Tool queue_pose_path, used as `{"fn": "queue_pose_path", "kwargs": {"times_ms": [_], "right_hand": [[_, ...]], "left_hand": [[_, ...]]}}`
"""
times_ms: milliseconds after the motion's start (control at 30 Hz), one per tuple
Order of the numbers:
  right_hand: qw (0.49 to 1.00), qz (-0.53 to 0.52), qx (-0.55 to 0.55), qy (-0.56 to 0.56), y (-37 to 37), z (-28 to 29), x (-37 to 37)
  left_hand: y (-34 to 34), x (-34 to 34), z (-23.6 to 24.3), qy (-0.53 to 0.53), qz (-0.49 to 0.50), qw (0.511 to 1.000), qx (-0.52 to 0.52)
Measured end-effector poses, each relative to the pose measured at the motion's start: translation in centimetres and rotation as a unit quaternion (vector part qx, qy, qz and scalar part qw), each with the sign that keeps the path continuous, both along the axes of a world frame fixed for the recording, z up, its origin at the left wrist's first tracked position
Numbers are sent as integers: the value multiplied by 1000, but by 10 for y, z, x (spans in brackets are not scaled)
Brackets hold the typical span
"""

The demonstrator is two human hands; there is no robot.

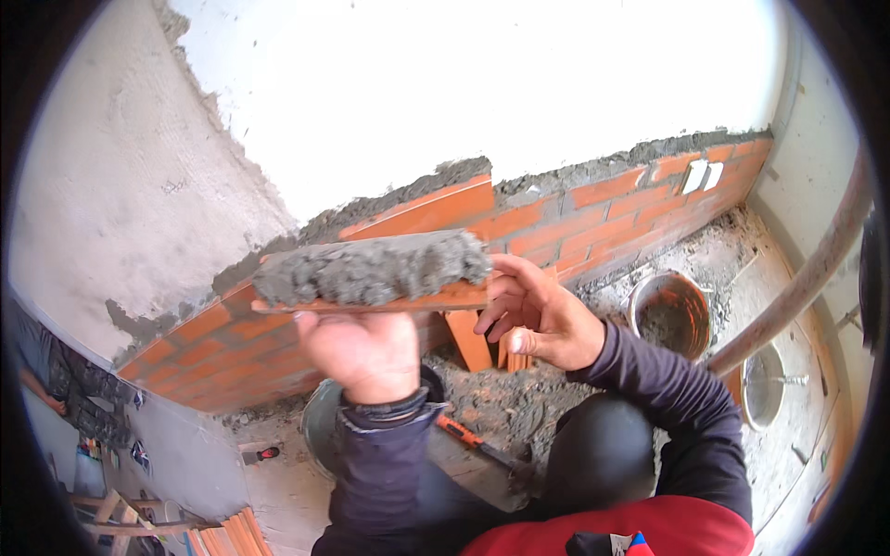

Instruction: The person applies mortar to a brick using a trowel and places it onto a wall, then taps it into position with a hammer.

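Observation:
A flat orange brick tile [445, 296] rests across the upturned palm and fingers of my left hand [362, 352], with its far fingers hidden beneath it. Thick wet grey mortar [371, 269] is heaped along the top of the tile. At the tile's right end is my right hand [542, 320], its fingers curved but apart and the thumb separate; whether the fingertips touch the tile I cannot tell. Directly beyond runs a low course of orange brick tiles [593, 222] on the wall, with rough mortar along its upper edge.
Loose brick tiles [470, 343] lean below my hands. A mortar-smeared bucket [700, 292] and a pale bucket [774, 371] stand right, near a slanting pole [807, 287]. Another bucket [318, 422] sits by my left forearm. An orange-and-black handled tool [461, 434] lies near my knee. Stacked tiles [236, 536] are lower left.

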State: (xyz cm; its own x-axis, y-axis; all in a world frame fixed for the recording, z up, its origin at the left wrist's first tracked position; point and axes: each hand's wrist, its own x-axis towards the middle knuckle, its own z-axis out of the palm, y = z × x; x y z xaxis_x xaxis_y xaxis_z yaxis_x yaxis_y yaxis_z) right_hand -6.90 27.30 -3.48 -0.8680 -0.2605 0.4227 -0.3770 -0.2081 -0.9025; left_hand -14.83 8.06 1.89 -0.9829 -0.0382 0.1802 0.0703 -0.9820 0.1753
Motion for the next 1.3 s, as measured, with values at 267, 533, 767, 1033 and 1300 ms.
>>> {"fn": "queue_pose_path", "kwargs": {"times_ms": [267, 533, 767, 1033, 1300], "right_hand": [[967, -157, -196, 52, 81, -42, 8], [907, -237, -337, 89, 164, -66, -7], [910, -262, -314, 71, 215, -78, -34], [930, -244, -271, 46, 246, -75, -53], [957, -199, -211, 28, 287, -70, -67]], "left_hand": [[153, 35, -35, -88, 15, 996, 5], [196, 23, -85, -44, -93, 991, -83], [220, -8, -134, 31, -157, 987, -29], [223, -19, -121, 33, -151, 987, -43], [204, -31, -122, 122, -173, 968, -136]]}}
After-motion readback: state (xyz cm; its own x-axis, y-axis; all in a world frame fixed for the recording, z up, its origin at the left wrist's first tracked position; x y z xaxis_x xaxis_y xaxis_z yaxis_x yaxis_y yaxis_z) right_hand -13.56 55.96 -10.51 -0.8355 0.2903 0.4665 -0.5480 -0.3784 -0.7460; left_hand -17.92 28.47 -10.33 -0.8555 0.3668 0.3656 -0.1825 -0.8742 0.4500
